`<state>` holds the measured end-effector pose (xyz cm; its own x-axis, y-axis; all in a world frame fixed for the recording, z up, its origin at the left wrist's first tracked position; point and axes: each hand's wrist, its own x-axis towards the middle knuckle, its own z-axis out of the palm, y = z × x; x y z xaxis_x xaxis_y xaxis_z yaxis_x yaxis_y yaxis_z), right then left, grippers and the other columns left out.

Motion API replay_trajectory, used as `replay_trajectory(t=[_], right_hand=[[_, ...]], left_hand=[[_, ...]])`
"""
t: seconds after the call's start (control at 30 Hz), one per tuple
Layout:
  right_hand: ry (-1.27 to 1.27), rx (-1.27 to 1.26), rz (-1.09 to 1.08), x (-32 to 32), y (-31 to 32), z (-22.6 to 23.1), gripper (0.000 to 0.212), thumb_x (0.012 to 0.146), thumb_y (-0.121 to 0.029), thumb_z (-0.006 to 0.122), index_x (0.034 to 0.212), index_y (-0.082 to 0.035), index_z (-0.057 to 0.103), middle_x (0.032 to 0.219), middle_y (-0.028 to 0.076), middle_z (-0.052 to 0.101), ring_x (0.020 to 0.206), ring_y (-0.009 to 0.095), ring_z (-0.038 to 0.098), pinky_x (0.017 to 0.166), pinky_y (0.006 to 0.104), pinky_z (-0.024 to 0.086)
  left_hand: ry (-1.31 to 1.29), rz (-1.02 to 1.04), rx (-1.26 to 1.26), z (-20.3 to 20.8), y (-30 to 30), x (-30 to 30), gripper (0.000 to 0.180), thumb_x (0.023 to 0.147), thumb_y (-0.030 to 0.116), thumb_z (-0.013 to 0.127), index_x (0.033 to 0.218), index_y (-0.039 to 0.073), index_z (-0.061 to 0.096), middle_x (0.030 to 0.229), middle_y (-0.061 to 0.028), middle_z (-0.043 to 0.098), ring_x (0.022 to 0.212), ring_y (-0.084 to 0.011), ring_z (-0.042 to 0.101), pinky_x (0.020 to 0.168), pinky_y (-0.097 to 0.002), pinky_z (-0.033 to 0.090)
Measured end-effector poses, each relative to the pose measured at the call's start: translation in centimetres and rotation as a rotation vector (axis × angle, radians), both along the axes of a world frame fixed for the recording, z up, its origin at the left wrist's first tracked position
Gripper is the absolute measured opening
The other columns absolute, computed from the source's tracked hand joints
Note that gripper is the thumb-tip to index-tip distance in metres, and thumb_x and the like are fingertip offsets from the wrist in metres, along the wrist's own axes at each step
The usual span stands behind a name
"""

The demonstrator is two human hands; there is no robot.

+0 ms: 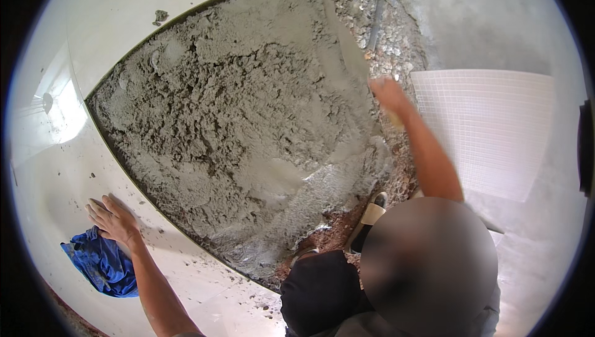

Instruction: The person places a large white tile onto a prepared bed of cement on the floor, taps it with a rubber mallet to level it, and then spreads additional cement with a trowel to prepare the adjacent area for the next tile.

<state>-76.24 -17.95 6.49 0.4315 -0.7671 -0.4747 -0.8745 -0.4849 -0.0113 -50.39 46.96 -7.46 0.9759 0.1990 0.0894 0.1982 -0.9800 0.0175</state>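
My left hand [114,220] lies flat on the glossy white tiles [180,269] with its fingers apart. It rests beside a crumpled blue plastic bag or cloth [104,264] smeared with grey. At the right edge of a bed of wet grey mortar [211,108], my right hand [390,96] is closed. What it grips is unclear; a yellowish part shows under the wrist, and smooth grey lies just ahead of the knuckles. The mortar is rough and lumpy in the middle, smoother along its far and right sides.
Behind my right arm, a large pale tile with a grid pattern [483,126] lies on grey concrete [489,15]. A narrow grey strip [375,24] sits on the rubble [396,46]. My shoe [369,220] is by the mortar's near edge. Mortar crumbs [161,16] dot the tiles.
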Motion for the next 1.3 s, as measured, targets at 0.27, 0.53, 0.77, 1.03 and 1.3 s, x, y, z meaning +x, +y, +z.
replay_trajectory(t=[0.27, 0.53, 0.77, 1.03, 1.3], right_hand=[[-0.061, -0.026, -0.113, -2.1, 3.5, 4.6, 0.065, 0.089, -0.051, 0.052, 0.117, 0.007, 0.058, 0.104, 0.026, 0.062, 0.098, 0.033, 0.061, 0.086, 0.0407, 0.049], [-0.229, 0.499, -0.19, 14.1, 12.6, 0.9, 0.038, 0.096, -0.036, 0.05, 0.101, 0.0, 0.055, 0.069, 0.007, 0.056, 0.049, 0.012, 0.051, 0.043, 0.0248, 0.048], [0.044, 0.142, 0.376, 9.1, 19.6, 1.5, 0.038, 0.095, -0.034, 0.042, 0.097, 0.001, 0.055, 0.085, 0.02, 0.065, 0.076, 0.034, 0.064, 0.07, 0.0472, 0.05], [0.122, -0.145, -0.003, -3.9, 12.4, 1.1, 0.042, 0.094, -0.038, 0.042, 0.114, -0.003, 0.055, 0.104, 0.023, 0.063, 0.1, 0.038, 0.061, 0.085, 0.0476, 0.048], [-0.093, 0.093, -0.023, 4.3, 15.7, 3.3, 0.042, 0.098, -0.034, 0.035, 0.123, -0.005, 0.05, 0.125, 0.025, 0.052, 0.11, 0.038, 0.056, 0.095, 0.0477, 0.043]], left_hand=[[0.012, -0.009, 0.02, 0.2, -0.3, 0.0, 0.065, 0.096, 0.059, 0.026, 0.148, 0.019, 0.027, 0.155, -0.0029, 0.021, 0.143, -0.0234, 0.016, 0.111, -0.0546, 0.01], [0.027, 0.002, 0.024, 0.6, -0.8, -0.1, 0.065, 0.096, 0.058, 0.028, 0.147, 0.018, 0.027, 0.155, -0.0041, 0.022, 0.143, -0.0243, 0.017, 0.111, -0.0544, 0.012], [0.018, -0.007, 0.014, 0.5, -0.9, 0.0, 0.066, 0.096, 0.059, 0.027, 0.148, 0.019, 0.027, 0.155, -0.0027, 0.021, 0.143, -0.0242, 0.016, 0.11, -0.0557, 0.011], [-0.01, -0.036, -0.006, 0.1, -0.3, 0.0, 0.067, 0.094, 0.061, 0.027, 0.148, 0.021, 0.026, 0.155, -0.002, 0.022, 0.143, -0.025, 0.015, 0.11, -0.0573, 0.013], [0.043, -0.008, 0.0, 0.7, -0.7, 0.1, 0.07, 0.094, 0.065, 0.022, 0.148, 0.02, 0.026, 0.155, -0.0013, 0.022, 0.143, -0.0238, 0.017, 0.109, -0.0574, 0.016]])
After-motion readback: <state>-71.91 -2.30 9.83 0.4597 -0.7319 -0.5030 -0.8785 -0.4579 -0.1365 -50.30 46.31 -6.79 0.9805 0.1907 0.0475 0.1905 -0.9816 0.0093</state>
